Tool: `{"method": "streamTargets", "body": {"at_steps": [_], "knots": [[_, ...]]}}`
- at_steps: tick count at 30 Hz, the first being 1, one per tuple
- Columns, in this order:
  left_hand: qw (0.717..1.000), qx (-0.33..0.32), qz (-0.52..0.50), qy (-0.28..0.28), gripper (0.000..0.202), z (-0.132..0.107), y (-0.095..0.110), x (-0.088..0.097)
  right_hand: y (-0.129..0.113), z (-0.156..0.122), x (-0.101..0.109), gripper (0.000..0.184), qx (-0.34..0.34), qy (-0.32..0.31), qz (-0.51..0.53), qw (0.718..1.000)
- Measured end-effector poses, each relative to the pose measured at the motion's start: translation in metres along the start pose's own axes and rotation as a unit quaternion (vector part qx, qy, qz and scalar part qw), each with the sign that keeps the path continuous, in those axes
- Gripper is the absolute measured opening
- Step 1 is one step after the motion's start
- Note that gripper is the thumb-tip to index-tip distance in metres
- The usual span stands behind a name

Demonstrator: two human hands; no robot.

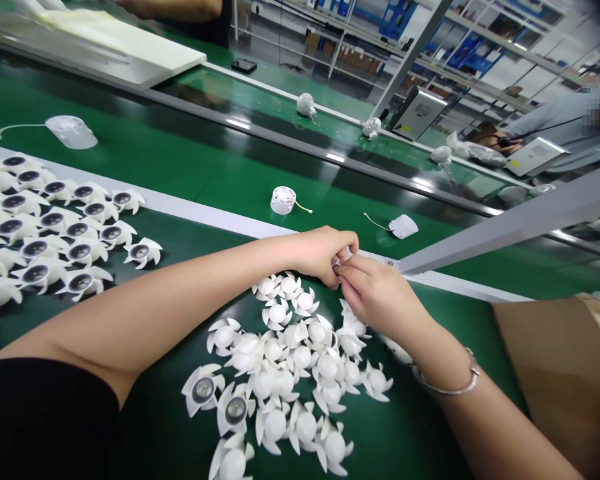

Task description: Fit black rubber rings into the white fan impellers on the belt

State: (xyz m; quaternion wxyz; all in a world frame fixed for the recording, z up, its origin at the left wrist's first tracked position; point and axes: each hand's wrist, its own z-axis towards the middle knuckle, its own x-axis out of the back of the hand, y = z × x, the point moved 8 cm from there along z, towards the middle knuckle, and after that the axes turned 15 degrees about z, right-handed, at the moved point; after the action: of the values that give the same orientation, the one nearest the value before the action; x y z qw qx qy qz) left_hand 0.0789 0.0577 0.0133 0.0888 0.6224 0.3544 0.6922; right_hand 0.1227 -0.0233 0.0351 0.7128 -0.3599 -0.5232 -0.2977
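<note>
My left hand (323, 252) and my right hand (380, 290) meet above the far edge of a pile of white fan blade wheels (300, 357). The fingers of both are closed in a pinch around something small. Only a dark sliver of it shows between the fingertips, too little to name. Most wheels in the pile lie with their round hubs up. A few, such as one wheel (203, 389) at the pile's left, show a dark ring inside.
More fan wheels (50, 227) lie in rows at left, hollow side up. White round housings with wires, one housing (283, 200) straight ahead, sit on the green conveyor belt (205, 173). A slanted metal post (510, 220) and a cardboard box (545, 360) stand at right. Co-workers are across the line.
</note>
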Motion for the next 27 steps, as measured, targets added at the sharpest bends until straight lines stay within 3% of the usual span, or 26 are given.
{"method": "streamTargets", "body": {"at_steps": [4, 6, 8, 11, 15, 18, 20, 22, 25, 27], "knots": [[1.0, -0.017, -0.02, -0.001, 0.065, 0.001, -0.001, -0.002, -0.005, -0.009, 0.006, 0.034, 0.013, -0.009, 0.029, 0.999], [1.0, -0.021, -0.012, 0.003, 0.064, 0.0, 0.0, -0.001, 0.005, -0.008, 0.017, 0.031, -0.001, 0.011, 0.083, 0.996], [1.0, -0.025, 0.006, 0.004, 0.064, 0.0, 0.001, 0.001, 0.03, -0.004, 0.036, 0.028, -0.053, 0.095, 0.115, 0.987], [0.999, -0.026, 0.025, -0.005, 0.067, -0.002, 0.003, 0.002, 0.086, 0.006, 0.051, 0.035, -0.166, 0.203, 0.062, 0.963], [0.999, -0.016, -0.012, -0.032, 0.087, -0.002, -0.003, 0.002, 0.16, 0.028, 0.02, 0.065, -0.278, 0.161, -0.013, 0.947], [0.995, 0.003, -0.084, -0.047, 0.096, 0.001, -0.012, 0.002, 0.192, 0.034, 0.003, 0.043, -0.299, 0.132, -0.009, 0.945], [0.987, 0.031, -0.149, -0.048, 0.089, 0.002, -0.02, 0.003, 0.193, 0.031, 0.005, 0.027, -0.294, 0.128, -0.007, 0.947], [0.975, 0.068, -0.207, -0.04, 0.079, 0.004, -0.029, 0.004, 0.179, 0.023, 0.018, 0.029, -0.291, 0.136, -0.01, 0.947], [0.959, 0.113, -0.258, -0.002, 0.062, 0.005, -0.04, 0.009, 0.137, 0.003, 0.044, 0.04, -0.291, 0.192, 0.021, 0.937], [0.953, 0.125, -0.275, 0.015, 0.05, 0.005, -0.044, 0.011, 0.11, -0.015, 0.052, 0.033, -0.306, 0.233, 0.111, 0.917]]}}
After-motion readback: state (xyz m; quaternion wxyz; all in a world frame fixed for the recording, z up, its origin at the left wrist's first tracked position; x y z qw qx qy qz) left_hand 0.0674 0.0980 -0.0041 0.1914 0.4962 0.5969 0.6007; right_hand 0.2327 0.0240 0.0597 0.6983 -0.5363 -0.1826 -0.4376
